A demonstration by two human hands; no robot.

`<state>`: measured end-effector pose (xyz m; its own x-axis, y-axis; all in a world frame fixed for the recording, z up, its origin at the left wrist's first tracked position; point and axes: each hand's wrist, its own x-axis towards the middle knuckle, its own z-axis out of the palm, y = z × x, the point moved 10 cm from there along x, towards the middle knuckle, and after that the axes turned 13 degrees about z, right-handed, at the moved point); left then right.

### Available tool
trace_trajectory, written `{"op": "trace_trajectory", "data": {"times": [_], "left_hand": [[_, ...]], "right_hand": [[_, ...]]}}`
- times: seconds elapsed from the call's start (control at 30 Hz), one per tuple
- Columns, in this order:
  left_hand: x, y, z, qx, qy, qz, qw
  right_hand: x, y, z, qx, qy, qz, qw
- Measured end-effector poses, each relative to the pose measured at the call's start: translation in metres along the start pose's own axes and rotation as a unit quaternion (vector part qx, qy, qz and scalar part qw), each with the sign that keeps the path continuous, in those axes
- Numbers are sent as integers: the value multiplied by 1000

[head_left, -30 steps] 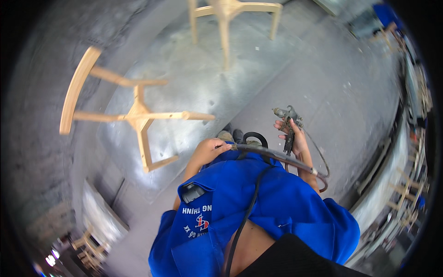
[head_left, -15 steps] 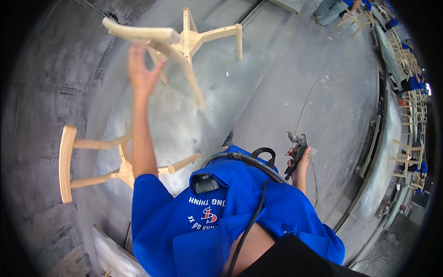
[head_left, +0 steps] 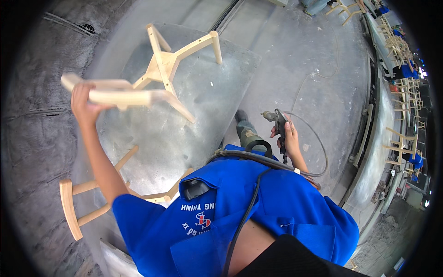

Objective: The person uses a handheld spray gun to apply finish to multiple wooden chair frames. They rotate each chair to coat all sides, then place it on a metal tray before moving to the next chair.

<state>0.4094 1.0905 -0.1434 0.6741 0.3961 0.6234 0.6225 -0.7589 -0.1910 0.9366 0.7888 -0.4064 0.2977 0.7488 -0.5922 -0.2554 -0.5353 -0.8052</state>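
Observation:
My left hand point(head_left: 85, 105) is closed round the curved back rail of a pale wooden chair frame point(head_left: 167, 67) at the upper left. The rail is slightly blurred, and the frame's legs spread over a grey metal tabletop point(head_left: 203, 87). In my right hand point(head_left: 290, 138) is a dark spray gun point(head_left: 280, 127) with a brass-coloured nozzle end, held over the floor beside my body, away from the wood. A thin hose point(head_left: 325, 157) loops near it. A second chair frame point(head_left: 71, 207) lies at the lower left, partly hidden behind my left arm.
A thick dark hose point(head_left: 258, 159) crosses my waist. My boot point(head_left: 241, 115) stands beside the tabletop's edge. Along the right side run a pale ledge point(head_left: 385, 120) and several more chair frames point(head_left: 401, 145), with people in blue among them. Another thin hose point(head_left: 334, 64) trails over the floor.
My left hand has gone left and nearer, now gripping the chair frame, which has turned. The spray gun has swung, its nozzle end now pointing left. The whole view has shifted slightly.

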Motion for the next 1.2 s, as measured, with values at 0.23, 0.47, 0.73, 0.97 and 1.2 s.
{"op": "trace_trajectory", "data": {"times": [0.23, 0.47, 0.73, 0.97, 1.2], "left_hand": [[12, 169, -38, 161, 12, -85, 983], [130, 225, -25, 281, -112, -177, 937], [174, 76, -30, 290, -106, -335, 890], [160, 13, -28, 346, -35, -287, 893], [27, 23, 1, 519, -171, -274, 791]], "right_hand": [[132, -51, -16, -59, -42, 20, 997], [257, -152, -3, -69, -93, -18, 993], [323, -210, 126, 56, -234, -7, 971], [391, -155, 203, 102, -209, 106, 967], [406, -67, 108, 12, -93, 137, 986]]}}
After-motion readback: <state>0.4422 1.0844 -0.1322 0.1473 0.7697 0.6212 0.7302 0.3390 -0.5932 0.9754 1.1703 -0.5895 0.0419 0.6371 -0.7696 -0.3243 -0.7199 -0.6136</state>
